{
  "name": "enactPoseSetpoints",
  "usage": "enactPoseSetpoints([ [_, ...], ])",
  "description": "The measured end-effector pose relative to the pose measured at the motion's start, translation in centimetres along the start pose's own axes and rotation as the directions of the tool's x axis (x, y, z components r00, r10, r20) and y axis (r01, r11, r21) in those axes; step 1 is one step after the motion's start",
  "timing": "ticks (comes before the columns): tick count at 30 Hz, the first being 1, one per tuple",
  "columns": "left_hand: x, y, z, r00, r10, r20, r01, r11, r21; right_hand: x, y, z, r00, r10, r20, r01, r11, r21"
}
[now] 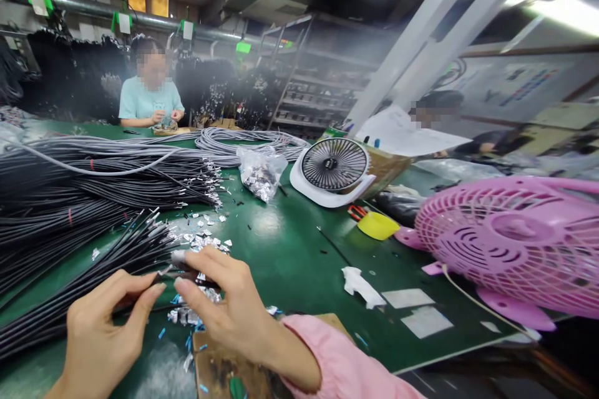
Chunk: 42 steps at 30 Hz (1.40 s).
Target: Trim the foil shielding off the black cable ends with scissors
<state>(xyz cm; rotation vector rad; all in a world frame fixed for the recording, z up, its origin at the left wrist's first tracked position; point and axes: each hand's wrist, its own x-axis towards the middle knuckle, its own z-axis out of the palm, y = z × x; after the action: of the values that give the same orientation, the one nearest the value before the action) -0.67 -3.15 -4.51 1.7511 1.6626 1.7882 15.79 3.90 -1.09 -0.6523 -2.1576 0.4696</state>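
While both hands meet over near-left of green table [290, 249], left hand [100, 330] pinches thin black cable [93, 274] end between thumb and forefinger. Right hand [224, 299], fingers curled nearly closed, grips same cable tip. Foil scraps [201, 240] scattered just beyond fingers. Cable bundles [93, 181] lie far left; pink fan [510, 243] right.

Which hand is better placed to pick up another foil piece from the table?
The right hand, probably: its fingertips sit among the loose foil pieces, while the left hand pinches a black cable beside the bundles.
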Motion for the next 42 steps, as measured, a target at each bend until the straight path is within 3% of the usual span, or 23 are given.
enactPoseSetpoints([
  [5,0.5,0.6,0.0,0.999,-0.006,-0.047,0.004,1.000,-0.023,0.1,-0.1,0.2,0.996,-0.073,0.041,0.075,0.996,-0.046],
  [17,0.9,1.1,0.0,0.998,-0.044,-0.048,0.041,0.998,-0.052,0.1,0.2,0.3,0.995,-0.091,0.027,0.091,0.996,0.002],
  [21,1.3,1.4,-0.3,0.990,-0.133,0.040,0.135,0.989,-0.060,-0.1,0.4,0.5,0.991,-0.136,0.001,0.136,0.989,-0.059],
  [27,2.4,1.2,-1.5,0.940,-0.136,0.312,0.169,0.982,-0.081,-0.3,0.8,0.4,0.990,-0.136,-0.026,0.137,0.991,0.001],
  [29,2.7,1.4,-1.8,0.932,-0.080,0.354,0.109,0.992,-0.063,-0.3,0.9,0.0,0.994,-0.091,-0.065,0.092,0.995,0.025],
  [31,2.8,1.8,-2.0,0.932,0.025,0.363,-0.028,1.000,0.003,-0.5,0.9,-0.4,0.994,-0.092,-0.067,0.091,0.996,-0.007],
  [33,2.8,2.1,-2.0,0.929,0.153,0.336,-0.194,0.977,0.091,-0.7,0.8,-0.8,0.990,-0.139,0.032,0.142,0.983,-0.117],
  [35,2.7,2.1,-1.9,0.905,0.290,0.311,-0.353,0.921,0.166,-0.9,0.4,-1.2,0.966,-0.160,0.202,0.209,0.946,-0.248],
  [38,2.6,1.5,-1.7,0.827,0.409,0.386,-0.515,0.827,0.227,-0.8,0.0,-1.6,0.893,-0.106,0.437,0.272,0.901,-0.337],
  [42,2.5,0.8,-1.7,0.726,0.426,0.540,-0.615,0.753,0.233,-0.5,0.4,-1.3,0.755,-0.072,0.652,0.333,0.899,-0.286],
])
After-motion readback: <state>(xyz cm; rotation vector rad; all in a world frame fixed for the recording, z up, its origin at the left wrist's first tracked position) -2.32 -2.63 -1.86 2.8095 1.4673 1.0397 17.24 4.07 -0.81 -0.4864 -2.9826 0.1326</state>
